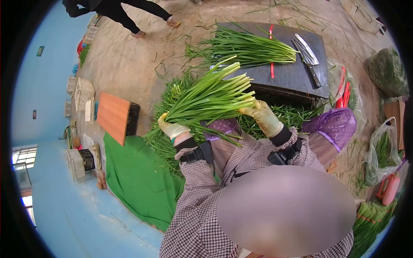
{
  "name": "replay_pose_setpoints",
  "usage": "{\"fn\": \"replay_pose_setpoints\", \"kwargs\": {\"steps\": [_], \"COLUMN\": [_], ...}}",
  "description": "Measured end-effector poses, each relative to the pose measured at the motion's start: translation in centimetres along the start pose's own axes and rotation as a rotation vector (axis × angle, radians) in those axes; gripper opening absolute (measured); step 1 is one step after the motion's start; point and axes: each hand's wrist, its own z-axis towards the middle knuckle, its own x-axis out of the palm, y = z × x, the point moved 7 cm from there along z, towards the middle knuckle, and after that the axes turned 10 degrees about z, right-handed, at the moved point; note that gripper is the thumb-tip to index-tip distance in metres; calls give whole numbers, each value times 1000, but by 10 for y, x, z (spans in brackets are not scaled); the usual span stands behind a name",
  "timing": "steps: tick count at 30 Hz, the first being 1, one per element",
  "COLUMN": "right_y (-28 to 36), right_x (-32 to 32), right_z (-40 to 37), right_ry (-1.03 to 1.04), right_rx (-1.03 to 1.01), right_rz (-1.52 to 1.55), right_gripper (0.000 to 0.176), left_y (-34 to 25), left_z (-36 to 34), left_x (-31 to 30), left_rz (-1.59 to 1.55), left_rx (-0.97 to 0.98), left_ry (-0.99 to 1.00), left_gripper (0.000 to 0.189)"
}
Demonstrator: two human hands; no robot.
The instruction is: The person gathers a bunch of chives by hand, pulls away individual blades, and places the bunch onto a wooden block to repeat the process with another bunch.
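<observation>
A loose bunch of garlic chives [206, 99] is held up over my lap, its pale stem ends pointing up and to the right. My left hand [172, 128], in a yellowish glove, is closed round the leafy lower-left side. At the stem ends on the right, my gloved right hand [263, 117] grips the bunch, with some fingertips hidden. Beyond them, on a dark board [288, 81], lies another bunch of chives [254, 47] across a red tie strip [272, 69]. A cleaver [307, 56] with a black handle rests to its right.
A chive heap [172, 103] lies beside and under my hands. To the left are green cloth [137, 180] and an orange-brown board [113, 116]. Red strips [344, 94] and a plastic bag of greens [382, 150] are on the right. Another person [124, 13] stands at the far left.
</observation>
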Motion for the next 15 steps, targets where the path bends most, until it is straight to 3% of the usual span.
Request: {"fn": "replay_pose_setpoints", "kwargs": {"steps": [3,4,5,7,9,12,13,14,15], "right_y": [10,27,33,65,71,46,32,9,-11], "right_x": [-9,-16,-32,-49,-112,-137,-116,-87,-53], "right_z": [-8,-13,-25,-46,-57,-77,-68,-52,-47], "right_ry": [61,123,-10,-100,-93,-250,-158,30,65], "right_rx": [-27,-106,-50,-128,-135,93,-179,-221,-189], "right_rz": [20,-256,-141,-230,-635,-2069,-1822,-1564,-1290], "right_gripper": [24,25,27,26,29,39,46,49,56], "left_y": [0,1,2,-1,0,7,7,7,7], "left_z": [-9,-4,1,-15,-15,-6,-8,-12,-14], "left_x": [6,2,-2,8,9,4,5,8,9], "left_rz": [2,3,4,-26,-56,-81,-67,-53,-38], "left_rx": [-28,-19,-9,-49,-77,-128,-114,-101,-88], "left_ry": [-21,-12,-3,-41,-39,20,1,-16,-33], "left_gripper": [27,27,27,22,21,20,20,20,20]}}
